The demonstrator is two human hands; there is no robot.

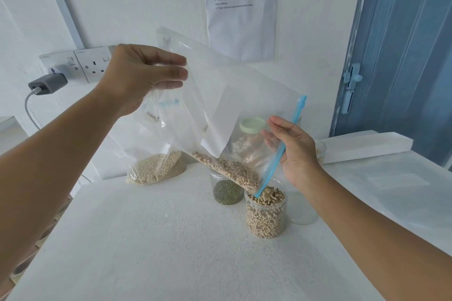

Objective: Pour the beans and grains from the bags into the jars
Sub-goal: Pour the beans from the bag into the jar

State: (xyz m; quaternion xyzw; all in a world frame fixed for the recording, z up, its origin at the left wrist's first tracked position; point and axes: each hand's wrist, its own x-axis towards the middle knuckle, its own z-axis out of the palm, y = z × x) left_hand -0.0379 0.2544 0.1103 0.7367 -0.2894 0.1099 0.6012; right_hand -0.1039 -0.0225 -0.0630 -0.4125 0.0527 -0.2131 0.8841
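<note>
Head view shows you holding the zip bag (pixel 234 95) tilted, its long axis running from upper left down to lower right. Your left hand (pixel 144 76) pinches the closed bottom corner high up, fingers curled onto the plastic, while your right hand (pixel 293 151) grips the blue zip edge (pixel 283 146) at the mouth, low and just beside the open jar (pixel 266 212). The black-eyed beans (pixel 230 171) left in the bag are heaped along its lower edge, sliding toward the bottom corner of the mouth, and that corner sits right over the jar's rim, seemingly dipping into it. The jar looks nearly full, beans mounded at the top. So the thing that matters: the outlet lies below and to the left of your right grip, and your right hand is the nearer one for steering it, while your left only sets the slope. I judge the pour is close to done; raise the left end further only if the jar can take the rest. Behind stand a jar of green beans (pixel 226 193), a lidded jar (pixel 249 139) and another bag of pale grain (pixel 156 166) on the white table (pixel 146 239).
</note>
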